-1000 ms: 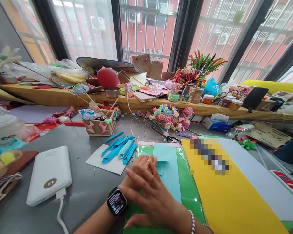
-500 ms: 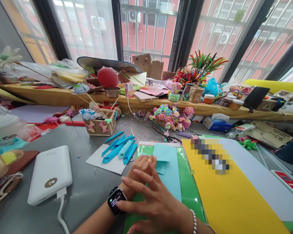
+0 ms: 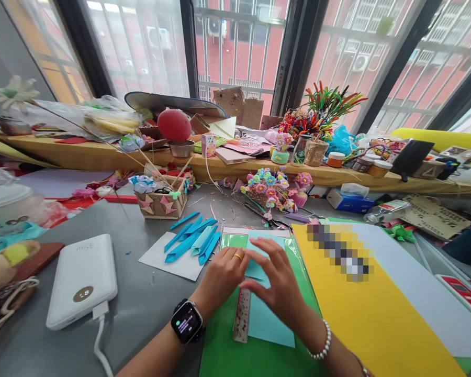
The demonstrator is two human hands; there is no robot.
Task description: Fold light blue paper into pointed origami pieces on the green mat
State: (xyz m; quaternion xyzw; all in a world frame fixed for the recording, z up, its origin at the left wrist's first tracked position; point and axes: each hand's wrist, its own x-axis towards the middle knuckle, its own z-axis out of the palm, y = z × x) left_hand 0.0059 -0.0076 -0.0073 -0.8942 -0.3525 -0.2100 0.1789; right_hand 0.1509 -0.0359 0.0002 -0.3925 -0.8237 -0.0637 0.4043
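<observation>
My left hand (image 3: 225,275), with a ring and a black smartwatch (image 3: 186,321), rests with curled fingers over the upper end of a patterned ruler (image 3: 242,317). Its fingertips are partly hidden. The ruler lies along the left edge of a light blue paper sheet (image 3: 272,327), on top of a green plastic-covered pack (image 3: 220,356). Over the blue sheet hovers my right hand (image 3: 280,283), wearing a beaded bracelet, fingers bent and apart, thumb separate, nothing in it. Its fingertips come close to the left hand's fingers.
Folded blue paper strips (image 3: 194,238) lie on a white sheet (image 3: 151,256) to the left. A white power bank (image 3: 84,277) with a cable stands nearer. Yellow paper (image 3: 349,314) is at right. A cardboard basket (image 3: 163,204) and craft flowers (image 3: 270,186) stand behind.
My right hand has moved up and away from the watch on my left wrist, uncovering the ruler and more of the blue sheet. The left hand stays nearly in place.
</observation>
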